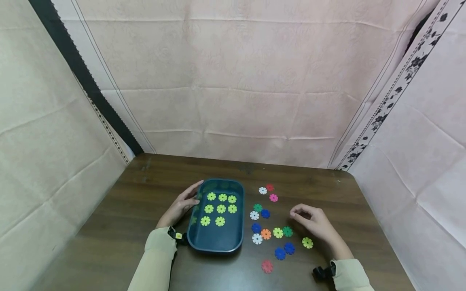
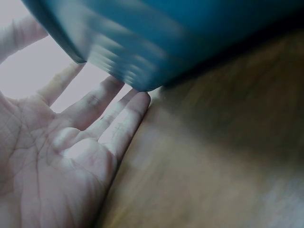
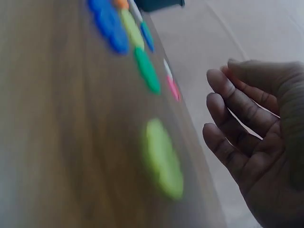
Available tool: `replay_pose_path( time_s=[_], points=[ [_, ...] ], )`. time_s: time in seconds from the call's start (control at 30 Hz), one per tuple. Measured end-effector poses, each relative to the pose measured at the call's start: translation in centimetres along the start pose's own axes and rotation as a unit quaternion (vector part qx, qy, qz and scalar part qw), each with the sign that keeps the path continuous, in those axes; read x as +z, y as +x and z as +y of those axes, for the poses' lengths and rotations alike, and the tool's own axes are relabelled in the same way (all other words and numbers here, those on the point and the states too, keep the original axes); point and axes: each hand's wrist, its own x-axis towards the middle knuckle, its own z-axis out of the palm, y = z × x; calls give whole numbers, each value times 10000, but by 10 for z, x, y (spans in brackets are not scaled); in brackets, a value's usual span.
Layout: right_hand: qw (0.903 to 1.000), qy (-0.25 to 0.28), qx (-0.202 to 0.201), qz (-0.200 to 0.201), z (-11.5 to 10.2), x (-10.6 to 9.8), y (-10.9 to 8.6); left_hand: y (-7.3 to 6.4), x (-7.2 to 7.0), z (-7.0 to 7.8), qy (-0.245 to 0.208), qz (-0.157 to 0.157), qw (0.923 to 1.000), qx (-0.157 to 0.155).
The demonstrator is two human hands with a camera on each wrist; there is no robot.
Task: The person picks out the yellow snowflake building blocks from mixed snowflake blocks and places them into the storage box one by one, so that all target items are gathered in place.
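Observation:
My left hand (image 1: 183, 205) holds the left side of a dark blue tray (image 1: 215, 242), thumb at the rim and fingers along the outer wall. In the left wrist view those fingers (image 2: 102, 102) touch the tray's outside. Several yellow-green flower-shaped discs (image 1: 221, 209) lie in rows inside it. My right hand (image 1: 316, 221) hovers over the table to the right, fingers loosely bent, with nothing visible between them. Nearest to it are a loose yellow-green disc (image 1: 307, 242) and a green disc (image 1: 287, 231). Another yellow-green disc (image 1: 278, 233) lies beside the green one.
Between tray and right hand lie scattered discs: blue (image 1: 280, 254), white (image 1: 257, 239), orange (image 1: 266, 234), red (image 1: 267, 266) and pink (image 1: 274, 197). The brown wooden table (image 1: 109, 234) is bordered by pale cloth (image 1: 236, 101) at the back and sides.

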Motion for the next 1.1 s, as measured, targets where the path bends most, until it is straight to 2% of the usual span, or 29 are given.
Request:
replay_pose_path(
  time_s=[0.23,0.37,0.5,0.7,0.9,1.1],
  points=[
    [9974,-508,502,99,22,-17,-32,-1,2,-1,-9,-44,10000,-12],
    [9948,-851,556,91,29,-28,-48,0,3,0,7,-23,10000,-1],
    [9931,-1056,490,-117,33,-37,-59,1,4,0,13,4,10000,-27],
    [9938,-876,332,-600,39,-39,-61,1,1,-1,-2,-19,10000,-8],
    [9952,-859,177,-444,40,-35,-57,1,0,0,34,67,10000,-57],
    [9955,-815,256,-416,43,-35,-57,1,1,0,19,46,10000,-4]
  ],
)
